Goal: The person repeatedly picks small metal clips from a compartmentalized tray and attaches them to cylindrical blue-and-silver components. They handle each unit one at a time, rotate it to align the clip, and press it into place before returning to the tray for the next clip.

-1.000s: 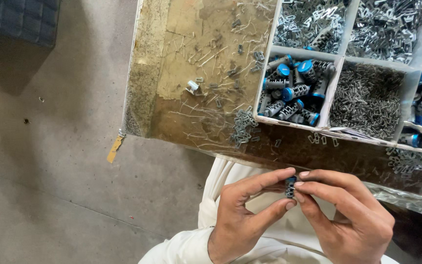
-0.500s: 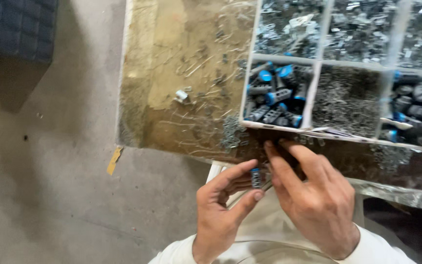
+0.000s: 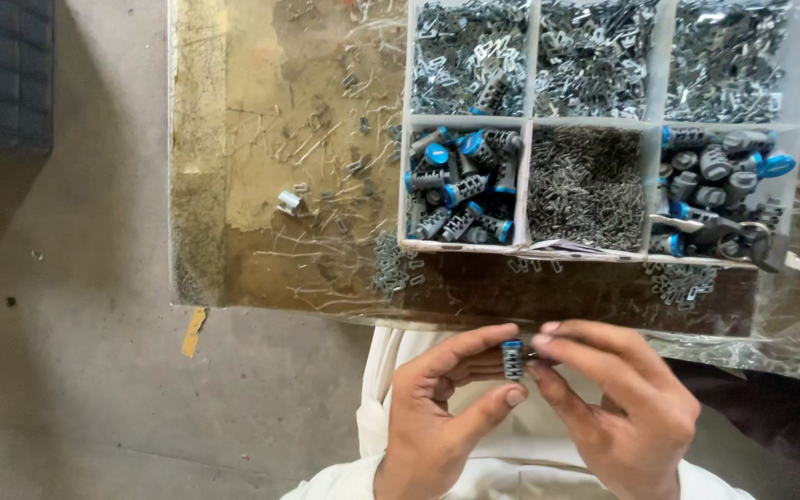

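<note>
Fingertips of both hands, left hand (image 3: pixel 442 421) and right hand (image 3: pixel 618 407), pinch one small ribbed grey cylinder with a blue cap (image 3: pixel 512 358) low in the frame, seemingly mid-assembly, below the divided white plastic parts tray (image 3: pixel 526 176) on the worktop (image 3: pixel 261 185).

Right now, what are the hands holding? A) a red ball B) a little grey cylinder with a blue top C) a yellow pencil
B: both hands pinch a small grey ribbed cylinder with a blue end between fingertips, below the divided tray.
</note>
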